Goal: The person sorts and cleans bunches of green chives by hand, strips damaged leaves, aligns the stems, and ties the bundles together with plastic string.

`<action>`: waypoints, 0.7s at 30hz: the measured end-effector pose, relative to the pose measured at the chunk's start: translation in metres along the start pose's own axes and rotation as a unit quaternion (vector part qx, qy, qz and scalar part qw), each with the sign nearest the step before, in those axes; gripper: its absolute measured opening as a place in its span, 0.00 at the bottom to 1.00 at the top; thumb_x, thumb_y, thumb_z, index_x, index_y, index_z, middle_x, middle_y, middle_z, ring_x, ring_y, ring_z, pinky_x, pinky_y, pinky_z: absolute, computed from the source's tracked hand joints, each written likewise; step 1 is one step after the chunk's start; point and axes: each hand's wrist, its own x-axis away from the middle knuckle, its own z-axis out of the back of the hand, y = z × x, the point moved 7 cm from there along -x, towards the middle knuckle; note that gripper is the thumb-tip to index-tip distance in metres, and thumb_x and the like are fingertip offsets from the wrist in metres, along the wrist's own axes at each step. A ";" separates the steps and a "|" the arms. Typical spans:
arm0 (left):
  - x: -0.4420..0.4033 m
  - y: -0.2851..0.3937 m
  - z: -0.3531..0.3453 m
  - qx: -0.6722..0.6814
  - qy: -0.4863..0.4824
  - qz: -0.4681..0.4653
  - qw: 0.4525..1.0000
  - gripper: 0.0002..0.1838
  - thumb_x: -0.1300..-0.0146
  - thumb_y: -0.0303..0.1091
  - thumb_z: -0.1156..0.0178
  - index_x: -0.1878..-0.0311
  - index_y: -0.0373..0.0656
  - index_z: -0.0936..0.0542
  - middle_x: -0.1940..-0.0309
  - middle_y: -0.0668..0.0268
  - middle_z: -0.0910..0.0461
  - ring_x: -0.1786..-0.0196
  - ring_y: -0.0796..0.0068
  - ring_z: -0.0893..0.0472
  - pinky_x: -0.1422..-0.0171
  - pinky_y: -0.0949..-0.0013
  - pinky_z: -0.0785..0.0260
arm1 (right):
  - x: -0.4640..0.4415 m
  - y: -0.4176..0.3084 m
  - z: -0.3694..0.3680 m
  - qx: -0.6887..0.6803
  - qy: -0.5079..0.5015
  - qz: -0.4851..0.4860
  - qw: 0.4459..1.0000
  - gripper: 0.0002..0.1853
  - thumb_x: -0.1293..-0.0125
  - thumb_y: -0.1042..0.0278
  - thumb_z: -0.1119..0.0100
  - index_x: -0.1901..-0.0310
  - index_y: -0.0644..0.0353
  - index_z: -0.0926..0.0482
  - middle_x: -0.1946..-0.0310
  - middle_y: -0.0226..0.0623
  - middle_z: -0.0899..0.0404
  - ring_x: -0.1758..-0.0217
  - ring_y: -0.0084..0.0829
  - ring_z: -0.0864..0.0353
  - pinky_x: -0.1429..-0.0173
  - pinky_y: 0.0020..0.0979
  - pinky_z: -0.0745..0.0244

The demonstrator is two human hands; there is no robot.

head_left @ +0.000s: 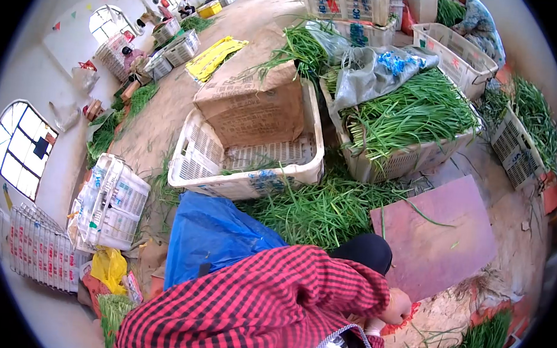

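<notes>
Step in hand: looks like work on the red strips [413,311], lower right of frame. Next move probably calls for a clean pinch there. Left hand [399,307] low, knuckles up, fingers curled in; can't confirm any hold. Right hand [374,326] just below, mostly hidden; finger opening, hold: can't tell.

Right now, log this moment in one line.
left hand: beside red material | right hand: partly hidden | pink board: green blades atop | green pile: alongside
</notes>
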 end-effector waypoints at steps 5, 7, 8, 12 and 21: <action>0.001 0.006 0.110 0.360 0.154 -0.097 0.915 0.06 0.44 0.32 0.39 0.70 0.41 0.15 0.77 0.59 0.17 0.72 0.63 0.17 0.66 0.63 0.27 | -0.006 0.095 -0.018 0.246 -0.070 -0.080 0.963 0.13 0.41 0.65 0.35 0.57 0.62 0.15 0.50 0.45 0.19 0.46 0.40 0.19 0.39 0.35 0.26; 0.004 -0.003 0.166 0.186 0.293 -0.129 0.929 0.08 0.42 0.36 0.39 0.70 0.43 0.16 0.77 0.55 0.20 0.70 0.56 0.18 0.64 0.57 0.29 | -0.002 0.116 -0.025 0.207 -0.109 -0.114 0.966 0.15 0.45 0.63 0.34 0.57 0.58 0.13 0.49 0.48 0.20 0.43 0.46 0.21 0.36 0.38 0.28; -0.002 -0.013 0.179 0.188 0.294 -0.130 0.928 0.08 0.42 0.36 0.39 0.70 0.43 0.16 0.77 0.55 0.20 0.70 0.56 0.18 0.64 0.57 0.29 | 0.003 0.124 -0.024 0.210 -0.107 -0.114 0.965 0.15 0.45 0.63 0.34 0.57 0.58 0.13 0.49 0.48 0.20 0.43 0.46 0.21 0.36 0.38 0.28; -0.031 -0.069 0.194 -0.048 0.260 -0.029 0.964 0.14 0.42 0.44 0.39 0.70 0.43 0.15 0.72 0.55 0.18 0.61 0.54 0.17 0.51 0.49 0.31 | 0.012 0.127 -0.019 0.218 -0.098 -0.042 0.970 0.13 0.42 0.71 0.37 0.54 0.63 0.16 0.53 0.47 0.19 0.42 0.42 0.23 0.38 0.40 0.30; 0.106 -0.170 0.239 -0.073 0.297 0.008 0.952 0.24 0.42 0.52 0.37 0.48 0.45 0.18 0.47 0.59 0.19 0.48 0.53 0.20 0.42 0.54 0.30 | -0.023 -0.033 0.096 0.079 -0.024 -0.076 0.994 0.11 0.28 0.67 0.42 0.57 0.69 0.18 0.69 0.31 0.18 0.68 0.18 0.23 0.62 0.21 0.28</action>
